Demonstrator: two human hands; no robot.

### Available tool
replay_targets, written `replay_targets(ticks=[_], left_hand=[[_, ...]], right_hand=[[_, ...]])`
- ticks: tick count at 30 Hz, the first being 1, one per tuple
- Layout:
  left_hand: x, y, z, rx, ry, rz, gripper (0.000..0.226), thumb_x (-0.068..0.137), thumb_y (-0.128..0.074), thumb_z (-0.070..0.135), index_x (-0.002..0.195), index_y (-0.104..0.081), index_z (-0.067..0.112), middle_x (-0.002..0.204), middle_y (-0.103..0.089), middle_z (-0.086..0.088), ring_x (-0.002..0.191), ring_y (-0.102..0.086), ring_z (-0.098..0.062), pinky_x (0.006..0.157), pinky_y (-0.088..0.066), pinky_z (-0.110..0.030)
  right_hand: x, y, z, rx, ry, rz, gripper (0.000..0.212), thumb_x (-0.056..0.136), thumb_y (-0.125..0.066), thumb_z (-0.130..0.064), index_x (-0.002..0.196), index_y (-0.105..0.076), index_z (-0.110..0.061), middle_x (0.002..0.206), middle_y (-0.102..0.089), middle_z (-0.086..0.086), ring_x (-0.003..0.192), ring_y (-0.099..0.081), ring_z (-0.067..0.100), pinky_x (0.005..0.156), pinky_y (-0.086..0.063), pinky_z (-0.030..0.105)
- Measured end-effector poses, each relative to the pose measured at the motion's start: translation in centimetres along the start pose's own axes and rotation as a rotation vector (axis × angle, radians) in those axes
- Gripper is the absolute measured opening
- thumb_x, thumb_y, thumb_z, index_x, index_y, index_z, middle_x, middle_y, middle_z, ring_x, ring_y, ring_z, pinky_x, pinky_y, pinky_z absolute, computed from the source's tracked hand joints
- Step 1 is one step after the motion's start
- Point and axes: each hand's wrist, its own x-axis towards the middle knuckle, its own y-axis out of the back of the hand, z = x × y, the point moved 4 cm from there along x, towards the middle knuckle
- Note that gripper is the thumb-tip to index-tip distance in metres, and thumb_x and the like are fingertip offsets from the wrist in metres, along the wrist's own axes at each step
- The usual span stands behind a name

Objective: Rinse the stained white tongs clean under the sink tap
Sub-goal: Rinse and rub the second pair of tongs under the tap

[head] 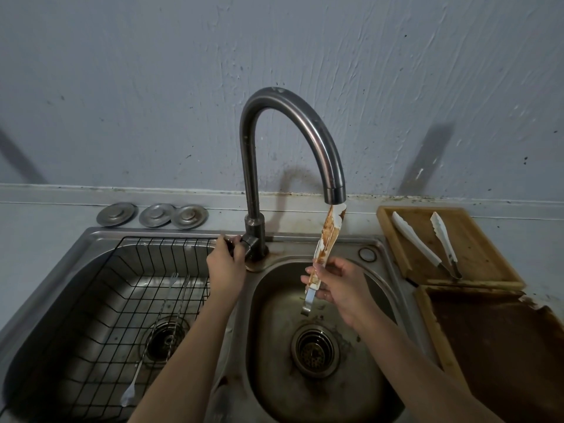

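My right hand (pixel 338 285) grips the stained white tongs (pixel 328 236) by their lower handle over the right sink basin (pixel 274 331). The tongs stand nearly upright, smeared with brown, and their tips touch the spout of the dark curved tap (pixel 305 123). No water stream is visible. My left hand (pixel 225 264) is closed on the tap lever (pixel 236 242) at the tap's base.
A black wire rack (pixel 100 303) in the left basin holds long thin utensils (pixel 161 328). Three metal sink plugs (pixel 155 214) lie behind it. At the right, a wooden board (pixel 476 239) carries two clean white tongs (pixel 427 242); a stained brown board (pixel 494 340) lies nearer.
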Motion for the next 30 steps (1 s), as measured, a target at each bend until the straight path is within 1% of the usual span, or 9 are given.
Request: replay_targets(ticks=[5,9,13,16,19,22,24,26,30], left_hand=[[0.0,-0.1,-0.3,-0.055,0.013,0.025,0.019,0.095,-0.047,0.018,0.087,-0.056,0.002,0.066,-0.057,-0.006,0.056,-0.050,-0.016,0.055,-0.039,-0.029],[0.0,-0.2,-0.7,-0.079,-0.001,0.034,0.018,0.094,-0.048,0.017,0.085,-0.056,0.005,0.064,-0.056,-0.005,0.054,-0.048,-0.013,0.052,-0.037,-0.024],[-0.2,-0.2,-0.6,-0.096,0.004,0.027,0.017,0.094,-0.048,0.017,0.087,-0.056,0.004,0.064,-0.056,-0.003,0.056,-0.050,-0.015,0.054,-0.037,-0.028],[-0.6,-0.3,-0.4,-0.109,0.054,-0.021,0.015,0.093,-0.051,0.015,0.103,-0.053,0.005,0.083,-0.060,-0.005,0.073,-0.056,-0.020,0.062,-0.040,-0.028],[-2.0,-1.1,-1.1,-0.132,0.148,-0.087,0.049,0.084,-0.063,0.007,0.125,-0.038,-0.003,0.112,-0.049,-0.005,0.106,-0.049,-0.017,0.089,-0.042,-0.029],[-4.5,-2.6,-1.9,0.016,0.171,-0.194,0.051,0.081,-0.066,0.011,0.124,-0.044,-0.004,0.123,-0.048,-0.013,0.120,-0.045,-0.024,0.103,-0.040,-0.039],[-6.4,-4.0,-1.5,-0.061,0.169,-0.391,0.032,0.088,-0.059,0.013,0.118,-0.053,0.003,0.120,-0.057,-0.011,0.111,-0.053,-0.020,0.093,-0.047,-0.025],[-8.0,-4.9,-0.1,-0.110,0.113,-0.566,0.015,0.092,-0.054,0.014,0.103,-0.063,0.010,0.098,-0.065,-0.001,0.090,-0.058,-0.010,0.072,-0.045,-0.007],[-8.7,-5.4,0.4,-0.090,0.126,-0.687,0.028,0.094,-0.051,0.020,0.069,-0.062,0.023,0.068,-0.063,0.004,0.066,-0.058,-0.011,0.066,-0.046,-0.027]], right_hand=[[0.0,0.1,-0.1,0.007,0.000,0.005,0.015,0.088,-0.059,-0.007,0.102,-0.062,-0.007,0.096,-0.072,0.012,0.078,-0.074,0.019,0.054,-0.055,0.022],[0.0,0.3,0.0,0.022,-0.006,0.009,0.014,0.088,-0.059,-0.006,0.101,-0.062,-0.007,0.096,-0.072,0.013,0.078,-0.074,0.020,0.054,-0.055,0.022],[0.0,0.4,0.0,0.014,-0.002,0.011,0.013,0.087,-0.059,-0.005,0.100,-0.062,-0.008,0.095,-0.072,0.013,0.077,-0.074,0.019,0.055,-0.056,0.022],[0.1,0.4,0.1,0.010,-0.005,0.016,0.013,0.087,-0.059,-0.004,0.100,-0.062,-0.005,0.095,-0.072,0.015,0.078,-0.073,0.021,0.058,-0.058,0.025],[0.1,0.6,0.5,0.015,-0.016,0.032,0.016,0.088,-0.059,-0.003,0.103,-0.062,-0.003,0.096,-0.072,0.015,0.082,-0.073,0.024,0.068,-0.061,0.032],[0.2,0.7,0.8,0.026,-0.028,0.061,0.015,0.088,-0.058,-0.002,0.102,-0.062,-0.004,0.094,-0.071,0.015,0.082,-0.073,0.023,0.069,-0.060,0.032],[0.3,0.6,1.0,0.029,-0.027,0.088,0.013,0.089,-0.057,-0.003,0.101,-0.062,-0.005,0.092,-0.072,0.013,0.081,-0.073,0.021,0.068,-0.060,0.030],[0.5,0.4,1.0,0.041,-0.022,0.106,0.014,0.089,-0.058,-0.004,0.102,-0.062,-0.002,0.091,-0.072,0.013,0.082,-0.073,0.022,0.069,-0.060,0.032],[0.7,0.3,1.0,0.055,-0.001,0.140,0.013,0.090,-0.057,-0.007,0.101,-0.063,-0.003,0.095,-0.072,0.014,0.088,-0.071,0.026,0.079,-0.058,0.042]])
